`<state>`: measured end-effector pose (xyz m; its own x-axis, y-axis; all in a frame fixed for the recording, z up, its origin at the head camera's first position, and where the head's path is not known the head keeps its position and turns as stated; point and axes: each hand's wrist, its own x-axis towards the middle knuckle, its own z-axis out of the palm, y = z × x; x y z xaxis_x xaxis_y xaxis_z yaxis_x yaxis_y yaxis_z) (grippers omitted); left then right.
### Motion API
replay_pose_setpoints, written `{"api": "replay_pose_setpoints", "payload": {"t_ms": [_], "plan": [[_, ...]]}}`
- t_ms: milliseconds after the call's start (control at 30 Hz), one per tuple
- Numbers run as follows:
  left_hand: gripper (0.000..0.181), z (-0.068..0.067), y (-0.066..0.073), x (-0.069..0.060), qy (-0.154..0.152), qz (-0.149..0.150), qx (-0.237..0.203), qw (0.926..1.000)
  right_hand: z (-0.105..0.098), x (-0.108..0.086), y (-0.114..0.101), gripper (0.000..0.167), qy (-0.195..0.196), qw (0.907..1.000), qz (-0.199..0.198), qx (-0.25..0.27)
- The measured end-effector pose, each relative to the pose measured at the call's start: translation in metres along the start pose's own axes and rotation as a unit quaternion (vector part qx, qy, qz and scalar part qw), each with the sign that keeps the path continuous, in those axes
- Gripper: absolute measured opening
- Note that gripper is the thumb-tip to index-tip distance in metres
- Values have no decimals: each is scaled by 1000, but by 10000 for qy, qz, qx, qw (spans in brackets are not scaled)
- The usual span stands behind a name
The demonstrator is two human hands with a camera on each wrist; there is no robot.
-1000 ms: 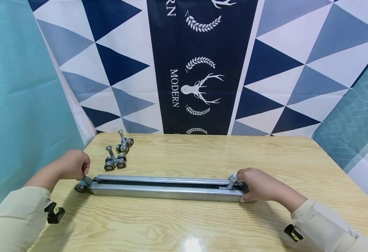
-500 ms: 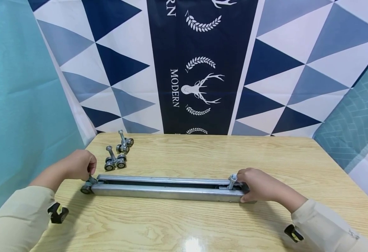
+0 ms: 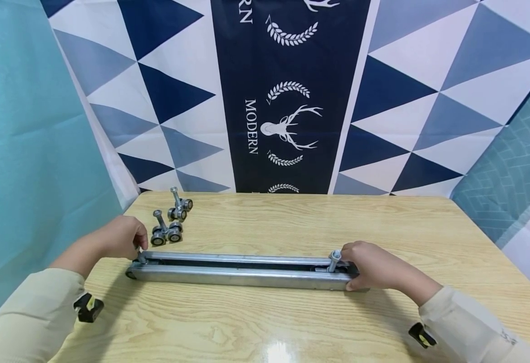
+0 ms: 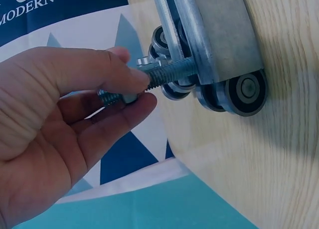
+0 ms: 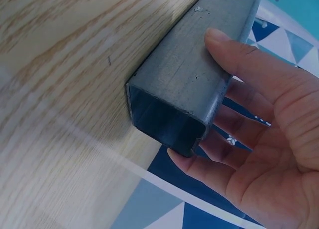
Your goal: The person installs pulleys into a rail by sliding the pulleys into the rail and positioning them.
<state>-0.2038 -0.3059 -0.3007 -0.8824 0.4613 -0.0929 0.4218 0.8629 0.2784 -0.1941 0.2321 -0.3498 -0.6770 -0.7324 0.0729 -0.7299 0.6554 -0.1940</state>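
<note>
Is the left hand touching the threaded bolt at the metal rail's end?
Touching. The left wrist view shows the left hand pinching the threaded bolt, with no gap between them.

The rail (image 3: pixel 238 277) lies crosswise on the worktop (image 3: pixel 256 322) before me. One trolley (image 4: pixel 246 88) sits partly in its left end, its bolt (image 4: pixel 174 72) between my left fingers (image 4: pixel 97 72). Near the right end a second bolt (image 3: pixel 334 262) rises from the slot, just left of my right fingers (image 5: pixel 207 174). Behind the rail's left end stand a nearer trolley (image 3: pixel 166 233) and a farther trolley (image 3: pixel 180 208).
</note>
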Motion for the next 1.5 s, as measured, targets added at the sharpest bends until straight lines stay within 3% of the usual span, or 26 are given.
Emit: {"api": "replay_pose_setpoints", "payload": {"t_ms": [267, 667, 1000, 1500], "plan": [[31, 0, 3, -1, -32, -153, 200, 9997, 0, 0, -1, 33, 5, 10000, 7, 16], [34, 4, 10, 1, 268, 98, 333, 9990, 0, 0, -1, 34, 11, 10000, 32, 27], [36, 8, 27, 8, 507, 419, 252, 9975, 0, 0, 0, 35, 42, 10000, 20, 15], [38, 17, 38, 13, 821, 652, 404, 9937, 0, 0, 0, 32, 12, 10000, 66, 36]]}}
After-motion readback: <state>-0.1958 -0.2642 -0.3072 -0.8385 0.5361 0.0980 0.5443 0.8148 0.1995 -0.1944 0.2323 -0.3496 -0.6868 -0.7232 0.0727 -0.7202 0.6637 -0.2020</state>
